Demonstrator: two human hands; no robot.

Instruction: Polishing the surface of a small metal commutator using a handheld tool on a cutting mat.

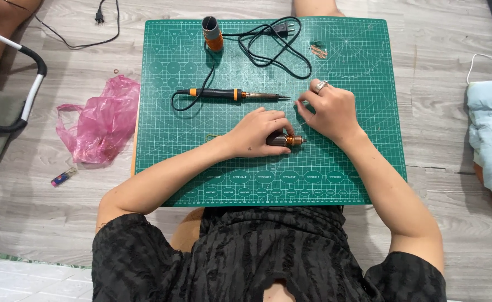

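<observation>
Motor [286, 140] lies mid-mat, gripped by the left hand [259, 132]; the right hand [331, 111] pinches what may be fine wire. Mat [369, 168] corners stay bare; soldering iron [232, 94] beyond; wood floor [441, 45] around.

Mat [358, 168]: matt green rubbery sheet w/ printed grid. Motor [288, 140]: shiny copper windings, dark metal body. Iron [229, 94]: matt black plastic grip, metal tip. Bag [103, 120]: glossy pink plastic, crinkled. Floor [441, 39]: grey wood-look planks.
</observation>
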